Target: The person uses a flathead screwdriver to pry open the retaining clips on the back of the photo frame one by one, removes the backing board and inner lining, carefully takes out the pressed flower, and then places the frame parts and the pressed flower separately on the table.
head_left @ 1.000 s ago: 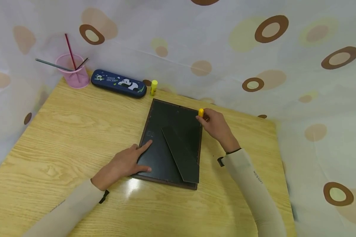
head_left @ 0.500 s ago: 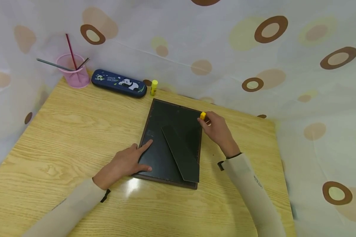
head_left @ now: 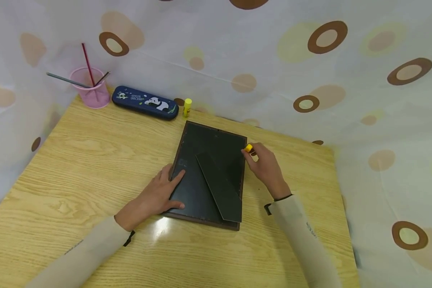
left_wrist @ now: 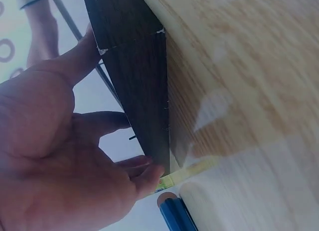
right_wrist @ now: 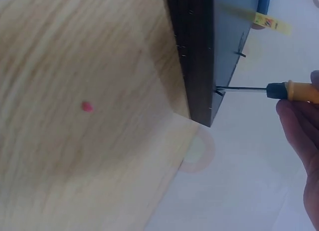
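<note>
A dark picture frame (head_left: 210,138) lies face down on the table, its back panel and flat easel leg (head_left: 221,190) on top. My right hand (head_left: 268,166) pinches a screwdriver (right_wrist: 299,91) by its yellow handle at the frame's far right corner. In the right wrist view, the metal shaft's tip meets a small bent tab (right_wrist: 219,93) along the frame's inner edge. My left hand (head_left: 153,196) rests on the lower left of the frame, thumb and index finger extended over the panel. Its other fingers (left_wrist: 149,178) lie by the frame's side in the left wrist view.
Along the back of the table stand a pink mesh cup (head_left: 95,96) with several pencils, a navy panda pencil case (head_left: 145,102) and a yellow glue stick (head_left: 187,108). A patterned curtain (head_left: 237,52) hangs close behind the table (head_left: 104,168).
My right hand has come slightly nearer along the frame's right side, tilting the screwdriver handle. My left hand's outer fingers have shifted up along the left edge. The frame stays put.
</note>
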The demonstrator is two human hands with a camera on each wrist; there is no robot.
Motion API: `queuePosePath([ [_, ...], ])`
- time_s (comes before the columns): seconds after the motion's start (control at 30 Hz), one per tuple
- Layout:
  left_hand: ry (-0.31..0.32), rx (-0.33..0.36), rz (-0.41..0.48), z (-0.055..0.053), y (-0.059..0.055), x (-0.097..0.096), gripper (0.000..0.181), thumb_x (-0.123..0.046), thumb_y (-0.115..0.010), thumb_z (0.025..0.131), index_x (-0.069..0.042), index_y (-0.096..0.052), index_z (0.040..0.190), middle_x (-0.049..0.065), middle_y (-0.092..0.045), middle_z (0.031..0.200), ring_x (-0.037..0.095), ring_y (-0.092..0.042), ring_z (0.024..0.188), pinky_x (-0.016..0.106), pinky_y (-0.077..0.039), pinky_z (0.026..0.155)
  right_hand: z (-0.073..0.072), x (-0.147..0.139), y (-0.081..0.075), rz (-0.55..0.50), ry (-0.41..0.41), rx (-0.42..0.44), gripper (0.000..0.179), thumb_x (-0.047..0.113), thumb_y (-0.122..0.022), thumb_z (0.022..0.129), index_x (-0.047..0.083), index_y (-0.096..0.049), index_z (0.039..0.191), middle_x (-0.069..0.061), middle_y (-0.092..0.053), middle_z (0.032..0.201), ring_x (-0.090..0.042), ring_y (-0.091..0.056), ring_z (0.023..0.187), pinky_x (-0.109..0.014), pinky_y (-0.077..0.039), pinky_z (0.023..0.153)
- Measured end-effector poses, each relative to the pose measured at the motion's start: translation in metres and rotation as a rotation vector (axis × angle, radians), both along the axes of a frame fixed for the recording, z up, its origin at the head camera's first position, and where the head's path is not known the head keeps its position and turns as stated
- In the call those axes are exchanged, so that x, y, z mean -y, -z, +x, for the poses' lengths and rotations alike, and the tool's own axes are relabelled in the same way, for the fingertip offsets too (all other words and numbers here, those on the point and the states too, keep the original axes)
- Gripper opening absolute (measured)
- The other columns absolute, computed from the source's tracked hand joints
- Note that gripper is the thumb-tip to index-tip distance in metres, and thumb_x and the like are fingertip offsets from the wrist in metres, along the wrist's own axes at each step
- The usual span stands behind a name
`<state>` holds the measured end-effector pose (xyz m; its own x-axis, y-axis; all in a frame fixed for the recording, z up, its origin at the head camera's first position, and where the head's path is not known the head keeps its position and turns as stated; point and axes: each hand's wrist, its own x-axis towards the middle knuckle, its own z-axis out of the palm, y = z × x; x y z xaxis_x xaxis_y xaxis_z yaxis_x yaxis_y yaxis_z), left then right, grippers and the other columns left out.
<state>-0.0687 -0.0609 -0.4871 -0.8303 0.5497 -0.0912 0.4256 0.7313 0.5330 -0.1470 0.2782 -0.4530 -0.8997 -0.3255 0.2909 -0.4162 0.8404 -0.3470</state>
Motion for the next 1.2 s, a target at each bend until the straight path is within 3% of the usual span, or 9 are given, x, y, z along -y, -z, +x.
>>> queuePosePath([
  [0.17, 0.063, 0.000, 0.039, -0.002, 0.003, 0.002, 0.098, -0.039, -0.081, 0.082, 0.008, -0.031, 0.152, 0.028, -0.012, 0.162, 0.050, -0.010, 0.148, 0.062, -0.026, 0.113, 0.003, 0.001, 0.003, -0.015, -0.016, -0.046, 0.018, 0.009, -0.074, 0.092, 0.001, -0.064, 0.104, -0.014, -0.065, 0.095, -0.032, -0.066, 0.087, -0.043, -0.055, 0.075],
  [0.43, 0.099, 0.048, 0.052, -0.004, 0.002, 0.002, 0.098, -0.036, -0.080, 0.085, 0.011, -0.027, 0.153, 0.027, -0.011, 0.163, 0.049, -0.003, 0.149, 0.062, -0.018, 0.115, 0.002, 0.005, 0.002, -0.034, 0.024, -0.025, 0.016, 0.010, -0.071, 0.094, 0.001, -0.063, 0.103, -0.016, -0.065, 0.095, -0.032, -0.066, 0.085, -0.044, -0.055, 0.072],
  [0.63, 0.208, 0.068, 0.031, -0.012, -0.004, -0.003, 0.097, -0.031, -0.081, 0.085, 0.015, -0.026, 0.151, 0.024, -0.011, 0.164, 0.043, -0.007, 0.150, 0.058, -0.019, 0.117, 0.002, 0.004, 0.001, -0.046, 0.048, 0.008, 0.016, 0.012, -0.069, 0.096, 0.000, -0.063, 0.104, -0.016, -0.065, 0.095, -0.031, -0.066, 0.085, -0.046, -0.056, 0.074],
  [0.8, 0.260, 0.118, 0.019, -0.019, -0.009, -0.010, 0.103, -0.026, -0.082, 0.084, -0.003, -0.016, 0.160, 0.026, -0.013, 0.163, 0.046, -0.013, 0.148, 0.057, -0.029, 0.113, 0.001, 0.004, -0.001, -0.063, 0.074, 0.032, 0.019, 0.018, -0.067, 0.098, 0.001, -0.062, 0.104, -0.015, -0.065, 0.096, -0.030, -0.067, 0.085, -0.044, -0.057, 0.073],
  [0.93, 0.292, 0.099, -0.060, -0.020, -0.014, -0.015, 0.102, -0.028, -0.082, 0.084, -0.019, -0.017, 0.162, 0.024, -0.013, 0.163, 0.052, -0.017, 0.146, 0.057, -0.042, 0.103, 0.000, 0.004, -0.001, -0.071, 0.073, 0.037, 0.019, 0.018, -0.067, 0.098, 0.000, -0.063, 0.103, -0.015, -0.065, 0.096, -0.030, -0.067, 0.085, -0.044, -0.057, 0.073],
  [1.07, 0.321, 0.025, -0.163, -0.021, -0.019, -0.020, 0.098, -0.032, -0.082, 0.083, -0.023, -0.024, 0.161, 0.021, -0.020, 0.163, 0.055, -0.022, 0.143, 0.057, -0.044, 0.102, -0.002, 0.005, -0.004, -0.047, 0.067, 0.049, 0.018, 0.016, -0.068, 0.097, 0.000, -0.063, 0.104, -0.014, -0.065, 0.096, -0.030, -0.066, 0.086, -0.043, -0.056, 0.074],
  [1.2, 0.330, 0.015, -0.244, -0.021, -0.024, -0.027, 0.099, -0.032, -0.082, 0.083, -0.024, -0.022, 0.161, 0.020, -0.023, 0.162, 0.056, -0.023, 0.142, 0.059, -0.041, 0.104, -0.006, 0.008, -0.009, 0.027, 0.053, 0.077, 0.020, 0.017, -0.068, 0.097, 0.000, -0.063, 0.105, -0.014, -0.064, 0.096, -0.029, -0.065, 0.086, -0.042, -0.056, 0.076],
])
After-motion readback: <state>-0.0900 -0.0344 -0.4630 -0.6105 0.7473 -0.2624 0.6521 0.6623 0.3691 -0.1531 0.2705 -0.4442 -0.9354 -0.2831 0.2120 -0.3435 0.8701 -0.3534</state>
